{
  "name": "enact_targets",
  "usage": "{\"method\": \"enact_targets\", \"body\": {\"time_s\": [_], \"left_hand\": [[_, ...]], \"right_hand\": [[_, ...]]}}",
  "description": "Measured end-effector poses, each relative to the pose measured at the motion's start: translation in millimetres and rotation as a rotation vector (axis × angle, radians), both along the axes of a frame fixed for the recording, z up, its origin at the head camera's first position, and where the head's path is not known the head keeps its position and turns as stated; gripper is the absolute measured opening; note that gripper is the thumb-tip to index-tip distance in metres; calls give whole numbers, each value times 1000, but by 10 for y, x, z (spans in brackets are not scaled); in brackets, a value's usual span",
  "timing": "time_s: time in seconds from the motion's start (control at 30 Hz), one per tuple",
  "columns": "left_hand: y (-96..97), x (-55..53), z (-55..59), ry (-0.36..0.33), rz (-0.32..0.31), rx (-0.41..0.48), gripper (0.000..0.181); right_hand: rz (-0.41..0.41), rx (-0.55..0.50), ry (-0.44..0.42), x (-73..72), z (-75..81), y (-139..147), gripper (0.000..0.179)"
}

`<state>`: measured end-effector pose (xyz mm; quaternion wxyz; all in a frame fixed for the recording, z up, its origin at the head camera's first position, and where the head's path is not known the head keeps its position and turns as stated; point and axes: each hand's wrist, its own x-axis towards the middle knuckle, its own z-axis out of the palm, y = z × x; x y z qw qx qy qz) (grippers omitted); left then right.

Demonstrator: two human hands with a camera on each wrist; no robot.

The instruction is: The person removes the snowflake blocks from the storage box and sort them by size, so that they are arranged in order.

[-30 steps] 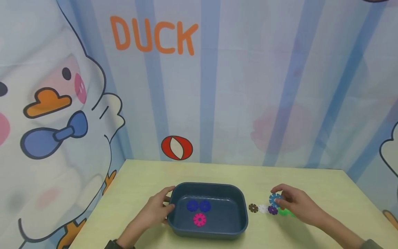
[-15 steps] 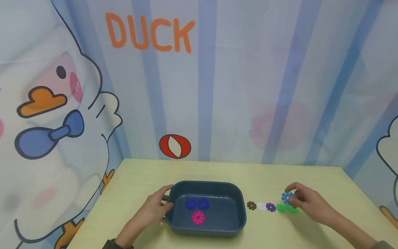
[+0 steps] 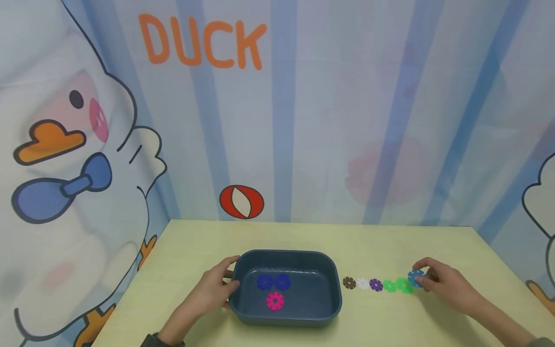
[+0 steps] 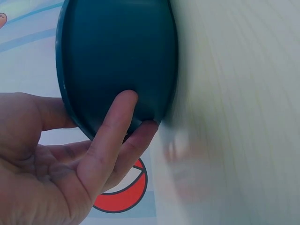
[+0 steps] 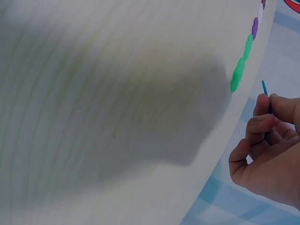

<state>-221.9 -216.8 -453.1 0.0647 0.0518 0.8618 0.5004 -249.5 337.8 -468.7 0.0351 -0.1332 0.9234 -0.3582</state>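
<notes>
My left hand (image 3: 211,290) grips the left end of a dark blue plastic basin (image 3: 286,319); in the left wrist view, fingers (image 4: 112,122) lie against its outer wall. Inside the basin are two dark blue notched discs (image 3: 265,282) and a pink notched disc (image 3: 275,301). On the right, my right hand (image 3: 451,284) pinches a light blue notched disc (image 3: 415,278) between thumb and finger, tilted up at the right end of a row. The row runs from a brown disc (image 3: 349,283) through a white disc (image 3: 363,283) and a purple disc (image 3: 376,285) to two green discs (image 3: 404,285).
The pale yellow table (image 3: 208,233) ends at a fabric backdrop (image 3: 321,120) with blue stripes, the word DUCK and duck drawings. A red and white ball (image 3: 241,202) is printed just above the table's back edge.
My right hand has moved right with the light blue disc, from above the purple and green discs to the row's right end. My left hand keeps its hold on the basin.
</notes>
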Motion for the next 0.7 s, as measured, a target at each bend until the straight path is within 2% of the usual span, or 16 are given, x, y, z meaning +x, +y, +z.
{"method": "enact_targets", "body": {"time_s": [0.23,0.5,0.7], "left_hand": [[8,7,11,-10,8,-4,63],[9,-4,2,-14,10,-12,63],[0,-1,-6,-7,6,-11,63]], "right_hand": [[-21,30,-47,-45,-31,113,25],[-50,65,-58,-69,-93,194,24],[-25,101,-74,-96,-166,241,21]]}}
